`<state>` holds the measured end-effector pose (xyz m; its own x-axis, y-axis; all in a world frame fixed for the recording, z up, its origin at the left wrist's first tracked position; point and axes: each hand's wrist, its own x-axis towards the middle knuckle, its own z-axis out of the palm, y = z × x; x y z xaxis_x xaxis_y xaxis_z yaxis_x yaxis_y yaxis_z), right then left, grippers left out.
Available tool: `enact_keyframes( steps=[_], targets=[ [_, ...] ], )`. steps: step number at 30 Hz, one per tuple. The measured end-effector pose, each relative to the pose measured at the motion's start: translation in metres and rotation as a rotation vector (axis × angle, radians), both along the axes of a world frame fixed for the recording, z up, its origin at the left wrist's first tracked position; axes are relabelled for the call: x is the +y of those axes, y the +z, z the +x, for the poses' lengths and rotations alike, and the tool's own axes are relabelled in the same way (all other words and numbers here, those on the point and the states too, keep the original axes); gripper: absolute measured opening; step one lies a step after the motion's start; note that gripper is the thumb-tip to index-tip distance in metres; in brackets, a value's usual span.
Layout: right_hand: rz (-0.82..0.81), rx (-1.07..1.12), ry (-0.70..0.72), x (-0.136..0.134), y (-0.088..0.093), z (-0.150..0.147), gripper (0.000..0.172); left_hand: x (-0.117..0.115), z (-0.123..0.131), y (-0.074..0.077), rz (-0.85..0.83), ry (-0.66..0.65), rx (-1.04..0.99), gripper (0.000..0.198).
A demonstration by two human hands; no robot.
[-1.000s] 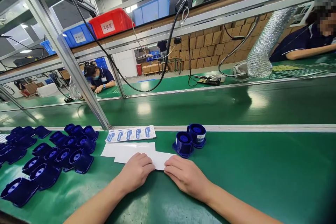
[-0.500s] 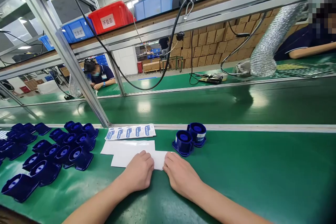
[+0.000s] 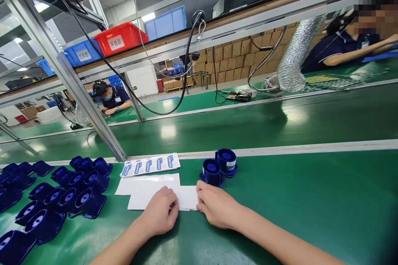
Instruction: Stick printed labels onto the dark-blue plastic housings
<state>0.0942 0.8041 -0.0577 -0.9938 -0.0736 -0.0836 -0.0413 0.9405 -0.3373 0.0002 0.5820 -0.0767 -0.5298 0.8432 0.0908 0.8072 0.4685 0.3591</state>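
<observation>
A white sheet (image 3: 139,199) lies flat on the green work surface, partly over another white sheet (image 3: 124,185). My left hand (image 3: 163,210) rests on the front sheet with its fingers curled and thumb close to them, pressed to the paper. At the sheet's right end, the fingers of my right hand (image 3: 217,205) pinch the edge. Just behind that hand stand two dark blue round plastic housings, a nearer one (image 3: 212,170) and a farther one (image 3: 226,160) with a white label on its side. Behind the sheets lies a strip of blue-and-white printed labels (image 3: 151,165).
Several more dark blue housings (image 3: 74,198) stand in rows at the left. A metal post (image 3: 93,107) rises behind them. Across the green belt (image 3: 199,128) two people work at another bench, near a silver flexible duct (image 3: 290,66). Red and blue bins (image 3: 120,41) sit on the shelf above.
The camera view has shifted slightly. My right hand stays at the sheet's right end, its fingers a little more raised; my left thumb and fingers show a small gap. The person at right has leaned into view.
</observation>
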Motion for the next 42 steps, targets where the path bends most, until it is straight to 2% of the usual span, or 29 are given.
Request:
enact_keyframes(
  steps=[9,17,24,30,35,42],
  targets=[
    [0.092,-0.015,0.006,-0.007,0.005,0.001,0.021,0.001,0.001,0.002,0.041,-0.001,-0.044,0.015],
    [0.116,0.072,0.086,-0.001,-0.01,-0.001,0.018,0.002,0.0,0.004,0.041,0.003,-0.053,0.015],
    [0.033,0.223,0.239,-0.008,-0.024,-0.002,0.016,0.002,0.0,0.002,0.011,-0.01,-0.027,0.014],
    [0.029,0.228,0.187,-0.017,-0.032,-0.003,0.018,-0.006,-0.003,0.012,-0.055,-0.069,-0.008,0.009],
    [-0.012,0.197,0.145,-0.015,-0.024,-0.004,0.02,-0.014,-0.008,0.021,-0.135,-0.092,0.072,0.01],
    [-0.063,0.055,0.157,-0.006,0.003,0.004,0.024,-0.007,0.006,0.021,-0.248,-0.116,0.149,0.014]
  ],
)
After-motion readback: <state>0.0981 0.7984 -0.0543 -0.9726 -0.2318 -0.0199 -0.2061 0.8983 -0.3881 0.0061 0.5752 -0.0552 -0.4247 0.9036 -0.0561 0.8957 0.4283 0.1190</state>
